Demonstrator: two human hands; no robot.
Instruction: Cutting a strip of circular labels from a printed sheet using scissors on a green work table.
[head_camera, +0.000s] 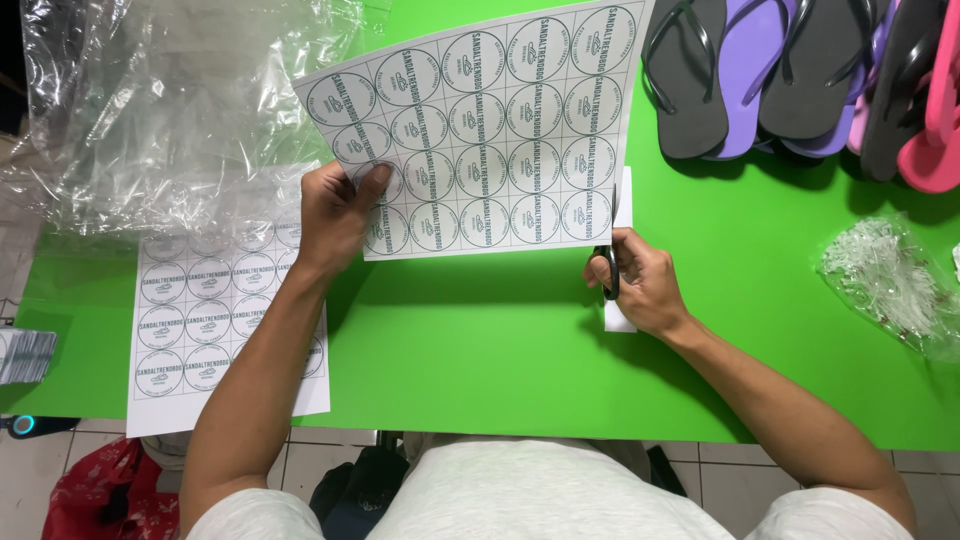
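Note:
My left hand (340, 212) pinches the lower left corner of a white sheet (490, 125) printed with rows of round labels, holding it tilted above the green table (480, 340). My right hand (640, 280) grips black-handled scissors (607, 265) at the sheet's lower right edge, blades running up along the right margin. A narrow white paper strip (622, 315) hangs beside and below that hand.
A second sheet of round labels (205, 320) lies on the table's left edge under my left forearm. Crumpled clear plastic bags (170, 100) fill the far left. Flip-flops (790, 70) in black, purple and pink are stacked at the far right. A bag of clear plastic fasteners (885, 275) lies at right.

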